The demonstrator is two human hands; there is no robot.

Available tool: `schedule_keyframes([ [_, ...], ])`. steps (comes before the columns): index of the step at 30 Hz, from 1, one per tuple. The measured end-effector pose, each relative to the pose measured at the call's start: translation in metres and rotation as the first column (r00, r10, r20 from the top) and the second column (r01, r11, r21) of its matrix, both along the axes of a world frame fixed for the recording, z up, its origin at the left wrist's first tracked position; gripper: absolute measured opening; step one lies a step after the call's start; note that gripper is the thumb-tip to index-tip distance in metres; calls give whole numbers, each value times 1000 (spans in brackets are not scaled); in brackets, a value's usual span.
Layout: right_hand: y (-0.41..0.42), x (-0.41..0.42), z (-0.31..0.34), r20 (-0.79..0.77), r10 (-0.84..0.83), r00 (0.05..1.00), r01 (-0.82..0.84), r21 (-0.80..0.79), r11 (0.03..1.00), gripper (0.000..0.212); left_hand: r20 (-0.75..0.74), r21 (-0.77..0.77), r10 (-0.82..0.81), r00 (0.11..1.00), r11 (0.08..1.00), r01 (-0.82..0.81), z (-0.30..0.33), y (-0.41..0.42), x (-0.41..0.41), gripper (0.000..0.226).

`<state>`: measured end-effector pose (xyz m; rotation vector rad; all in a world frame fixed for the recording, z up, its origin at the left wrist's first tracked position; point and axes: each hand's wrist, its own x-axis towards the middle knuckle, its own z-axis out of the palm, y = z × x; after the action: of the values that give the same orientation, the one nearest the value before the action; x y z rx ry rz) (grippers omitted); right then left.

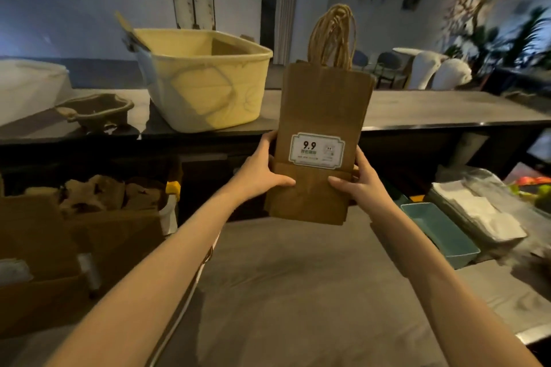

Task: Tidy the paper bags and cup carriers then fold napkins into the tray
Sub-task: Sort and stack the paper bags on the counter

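I read one legible marking: "9.9" in bold black digits on a white, green-bordered sticker (316, 149) stuck to the front of the brown paper bag (323, 104), at 12 o'clock. Smaller print beneath is too blurred to read.

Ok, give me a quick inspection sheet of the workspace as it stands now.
Surface: grey counter, bare in front.
Job's things: flat stack of paper bags held upright, twine handles up; napkins in clear wrap, right; teal tray beside them; cup carriers in cardboard box, left.
Clutter: yellowish tub and pulp carrier on the raised shelf.
Grips: left hand and right hand pinch the stack's lower edges.
Cables: pale strap under left forearm.
Surroundings: dim room, chairs, plants.
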<state>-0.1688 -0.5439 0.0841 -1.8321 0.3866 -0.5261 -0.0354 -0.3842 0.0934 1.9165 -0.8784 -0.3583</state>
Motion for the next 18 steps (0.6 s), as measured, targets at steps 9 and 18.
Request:
schedule_keyframes([
  [9, -47, 66, 52, -77, 13, 997, -11, 29, 1000, 53, -161, -5, 78, 984, 997, -80, 53, -47, 42, 99],
  [18, -78, 132, 67, -235, -32, 971, 17, -65, 998, 34, -342, 4, 153, 927, 987, -162, 63, -79, 87, 73],
])
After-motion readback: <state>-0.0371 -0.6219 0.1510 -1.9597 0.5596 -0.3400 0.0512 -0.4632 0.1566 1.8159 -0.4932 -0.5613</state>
